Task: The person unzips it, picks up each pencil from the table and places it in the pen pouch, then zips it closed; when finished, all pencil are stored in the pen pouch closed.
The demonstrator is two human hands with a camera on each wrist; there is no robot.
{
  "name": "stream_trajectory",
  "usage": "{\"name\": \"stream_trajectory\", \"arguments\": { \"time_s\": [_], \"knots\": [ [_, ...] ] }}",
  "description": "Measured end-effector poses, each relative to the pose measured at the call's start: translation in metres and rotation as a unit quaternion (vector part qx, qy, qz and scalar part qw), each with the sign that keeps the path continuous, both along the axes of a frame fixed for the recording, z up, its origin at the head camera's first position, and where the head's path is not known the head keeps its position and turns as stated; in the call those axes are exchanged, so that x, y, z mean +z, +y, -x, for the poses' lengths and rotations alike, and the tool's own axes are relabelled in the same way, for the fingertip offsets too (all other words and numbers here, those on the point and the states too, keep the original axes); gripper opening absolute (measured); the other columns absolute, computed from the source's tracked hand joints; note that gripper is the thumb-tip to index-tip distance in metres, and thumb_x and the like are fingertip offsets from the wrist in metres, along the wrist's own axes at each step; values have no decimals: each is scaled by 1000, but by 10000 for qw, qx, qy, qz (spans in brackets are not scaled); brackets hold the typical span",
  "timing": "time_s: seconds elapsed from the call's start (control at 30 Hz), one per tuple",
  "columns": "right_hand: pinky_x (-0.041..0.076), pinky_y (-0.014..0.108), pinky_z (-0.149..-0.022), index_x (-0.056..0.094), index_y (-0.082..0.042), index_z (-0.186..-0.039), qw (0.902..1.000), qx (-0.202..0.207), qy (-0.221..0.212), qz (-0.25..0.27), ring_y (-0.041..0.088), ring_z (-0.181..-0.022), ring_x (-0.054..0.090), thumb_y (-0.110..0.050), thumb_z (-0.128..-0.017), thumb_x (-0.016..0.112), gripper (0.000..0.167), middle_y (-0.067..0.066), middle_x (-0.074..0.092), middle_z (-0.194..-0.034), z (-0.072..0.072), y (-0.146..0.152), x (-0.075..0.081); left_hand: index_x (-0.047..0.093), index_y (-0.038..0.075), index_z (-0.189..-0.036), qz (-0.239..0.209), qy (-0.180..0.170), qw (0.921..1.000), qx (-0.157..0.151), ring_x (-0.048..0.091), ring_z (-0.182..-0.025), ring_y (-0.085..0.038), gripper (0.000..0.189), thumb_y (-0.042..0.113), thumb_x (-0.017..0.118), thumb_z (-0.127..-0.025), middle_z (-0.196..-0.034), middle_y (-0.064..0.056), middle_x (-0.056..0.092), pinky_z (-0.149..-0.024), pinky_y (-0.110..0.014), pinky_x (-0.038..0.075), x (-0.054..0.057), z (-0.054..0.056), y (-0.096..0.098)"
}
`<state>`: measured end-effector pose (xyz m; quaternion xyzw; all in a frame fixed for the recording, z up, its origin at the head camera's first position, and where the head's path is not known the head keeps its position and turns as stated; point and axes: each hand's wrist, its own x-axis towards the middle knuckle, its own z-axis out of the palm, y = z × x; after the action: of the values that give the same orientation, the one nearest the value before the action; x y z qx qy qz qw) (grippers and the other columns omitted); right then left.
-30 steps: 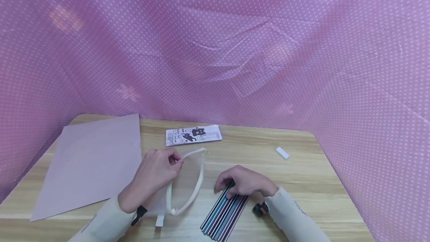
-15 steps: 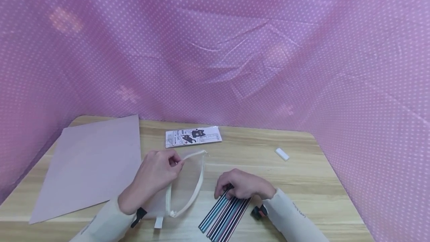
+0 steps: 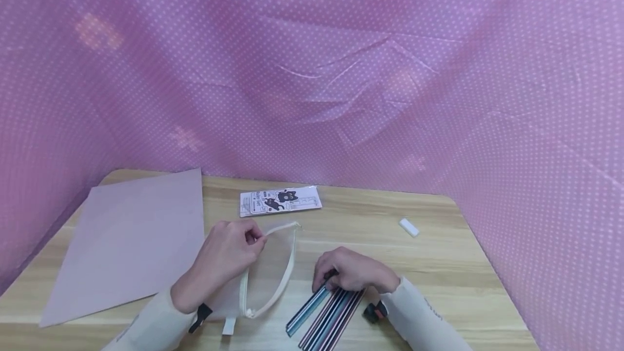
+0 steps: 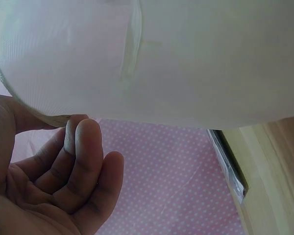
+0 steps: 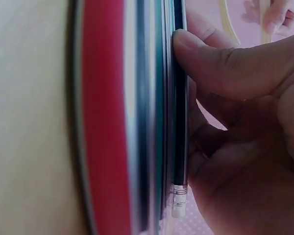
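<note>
My left hand (image 3: 229,245) pinches the zipped rim of a translucent mesh pouch (image 3: 277,270), whose mouth gapes toward the right. In the left wrist view, the thumb and a fingertip of that hand (image 4: 68,181) meet at the edge of the pale pouch (image 4: 196,63). On the table to its right lies a row of dark, striped pencils (image 3: 329,321). My right hand (image 3: 353,271) is over their far ends, pinching a few that fan off to the left. Close up, its thumb (image 5: 191,41) presses a dark pencil (image 5: 180,122) with a white eraser tip, beside a red one (image 5: 105,117).
A large pale mauve sheet (image 3: 131,242) lies on the left of the wooden table (image 3: 439,264). Toward the back is a packaged ruler set (image 3: 281,201) with cat drawings, and a white eraser (image 3: 409,227) is at right. A pink dotted curtain (image 3: 312,85) surrounds the table.
A few pencils have separated to the left from the rest of the row under my right hand. The left hand keeps its hold on the pouch rim.
</note>
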<state>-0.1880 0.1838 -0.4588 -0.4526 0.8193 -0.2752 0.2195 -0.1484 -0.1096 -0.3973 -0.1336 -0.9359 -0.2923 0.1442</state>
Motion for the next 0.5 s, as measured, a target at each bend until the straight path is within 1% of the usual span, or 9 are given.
{"name": "stream_trajectory", "arguments": {
  "time_s": [0.1,0.17,0.3,0.4,0.43,0.5],
  "knots": [
    [52,20,-94,78,-22,-102,9996,-142,233,34,-3,-101,63,2,-87,68,30,-13,76,-103,-1,1,3,72,19,-73,-12,-20,10000,12,50,-54,-3,10,17,79,-80,-63,9,64,-53,-20,44,0,-1,0],
    [52,20,-92,78,-23,-104,9990,-287,313,131,-3,-100,63,-1,-89,69,28,-14,76,-103,-1,2,5,72,18,-73,-22,-5,10000,22,51,-54,-3,10,17,79,-80,-63,9,64,-53,-20,44,1,-1,0],
    [55,22,-85,77,-22,-105,9963,-714,30,476,2,-92,66,-4,-90,70,25,-10,75,-101,-2,4,12,72,18,-72,-17,-27,10000,32,51,-53,-4,11,17,79,-80,-63,7,66,-52,-20,44,1,-1,-1],
    [54,23,-81,76,-25,-106,9923,-1024,-224,659,3,-88,65,-7,-91,70,25,-10,74,-99,-4,6,18,72,17,-73,-11,-93,10000,30,51,-53,-4,10,17,78,-80,-64,6,67,-52,-20,43,2,-1,-1],
    [54,23,-81,76,-26,-107,9916,-1050,-273,701,3,-87,65,-7,-92,70,25,-10,74,-98,-4,6,20,72,17,-74,-17,-113,9999,31,51,-53,-4,10,17,78,-81,-63,7,67,-52,-20,43,2,-1,-2],
    [54,24,-81,75,-25,-108,9917,-966,-337,783,2,-88,64,-8,-92,69,24,-7,74,-99,-5,8,22,72,17,-74,-18,-120,9999,49,51,-54,-5,9,17,78,-81,-63,7,66,-52,-21,43,3,-1,-2]
  ]
}}
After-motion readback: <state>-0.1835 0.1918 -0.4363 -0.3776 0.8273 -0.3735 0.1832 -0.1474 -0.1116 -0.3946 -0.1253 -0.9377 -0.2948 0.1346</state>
